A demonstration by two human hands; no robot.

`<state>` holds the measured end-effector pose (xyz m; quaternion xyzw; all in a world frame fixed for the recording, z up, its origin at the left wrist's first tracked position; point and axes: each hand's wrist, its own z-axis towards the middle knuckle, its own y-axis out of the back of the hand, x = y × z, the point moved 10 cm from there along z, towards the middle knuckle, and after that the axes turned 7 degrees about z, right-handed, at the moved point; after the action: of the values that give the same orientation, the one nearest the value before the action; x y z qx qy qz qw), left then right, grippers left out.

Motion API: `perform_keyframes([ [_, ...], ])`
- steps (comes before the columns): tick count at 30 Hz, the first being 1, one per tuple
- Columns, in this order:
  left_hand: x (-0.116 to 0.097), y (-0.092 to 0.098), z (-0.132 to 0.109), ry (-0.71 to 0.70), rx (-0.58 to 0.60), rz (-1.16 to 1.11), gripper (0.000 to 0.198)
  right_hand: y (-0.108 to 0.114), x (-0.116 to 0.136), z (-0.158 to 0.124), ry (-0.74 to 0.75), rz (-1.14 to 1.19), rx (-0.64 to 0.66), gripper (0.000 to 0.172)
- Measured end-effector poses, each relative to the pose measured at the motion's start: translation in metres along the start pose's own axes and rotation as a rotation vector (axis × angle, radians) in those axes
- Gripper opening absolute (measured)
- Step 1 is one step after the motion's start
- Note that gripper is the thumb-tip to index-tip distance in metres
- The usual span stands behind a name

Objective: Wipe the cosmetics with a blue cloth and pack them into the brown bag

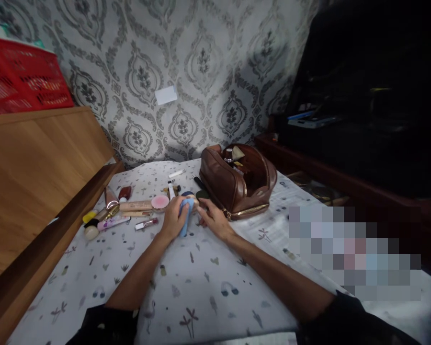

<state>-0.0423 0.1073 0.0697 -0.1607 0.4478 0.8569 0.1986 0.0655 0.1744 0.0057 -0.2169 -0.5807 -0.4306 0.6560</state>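
Observation:
My left hand [175,218] is closed around a folded blue cloth [186,224], which hangs down from the fingers. Close beside it, my right hand [217,219] has its fingers bent around a small pale item that is mostly hidden between the hands; its kind cannot be made out. Left of my hands lies a round pink compact [160,202], with a lip gloss tube [146,224] below it. A long beige tube [134,206] rests beside the compact. Just right of my hands stands a brown leather makeup bag [224,184], unzipped, with bottles inside.
More cosmetics lie at the left, among them a dark red bottle [125,192] and a purple-patterned tube [111,223]. A wooden headboard [39,177] borders the left side, with a red basket [25,76] on top. Patterned wallpaper [201,62] rises behind.

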Motion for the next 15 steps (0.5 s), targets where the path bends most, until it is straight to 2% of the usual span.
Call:
perform_keyframes([
  [6, 0.011, 0.0, 0.005, 0.065, -0.067, 0.014, 0.018, -0.005, 0.007, -0.001, 0.022, -0.06, 0.048, 0.038],
  [11, 0.02, -0.009, 0.008, 0.082, 0.014, -0.094, 0.012, -0.007, 0.003, 0.0, 0.0, -0.053, 0.06, 0.038],
  [15, 0.019, -0.007, 0.005, 0.103, 0.039, -0.153, 0.014, -0.006, -0.006, 0.003, -0.05, 0.007, 0.046, 0.04],
])
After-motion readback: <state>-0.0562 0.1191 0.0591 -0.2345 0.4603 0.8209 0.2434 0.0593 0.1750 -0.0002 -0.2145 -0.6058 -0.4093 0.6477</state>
